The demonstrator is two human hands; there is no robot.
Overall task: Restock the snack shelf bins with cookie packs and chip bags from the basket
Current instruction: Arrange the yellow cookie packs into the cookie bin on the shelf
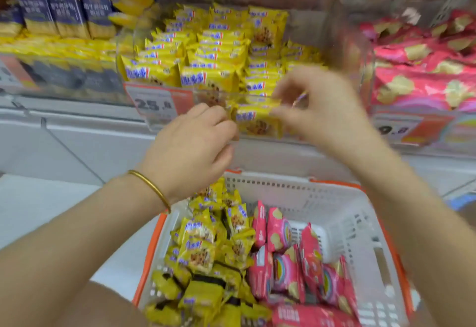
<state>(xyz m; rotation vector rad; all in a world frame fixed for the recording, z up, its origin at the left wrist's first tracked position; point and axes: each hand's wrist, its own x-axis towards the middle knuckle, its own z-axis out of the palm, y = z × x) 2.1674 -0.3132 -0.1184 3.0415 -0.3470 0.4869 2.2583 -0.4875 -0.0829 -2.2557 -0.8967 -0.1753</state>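
Yellow cookie pack [257, 118] pinched at its ends by left hand [195, 133] and right hand [314, 105], held level before the clear bin [164, 118], apparently for shelving; basket [334, 213] waits below.

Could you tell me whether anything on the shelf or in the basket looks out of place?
Nothing looks spilled or torn. One upright pack at the back of the cookie bin seems to stand face-forward while the other packs lie in rows. Blur hides finer damage.
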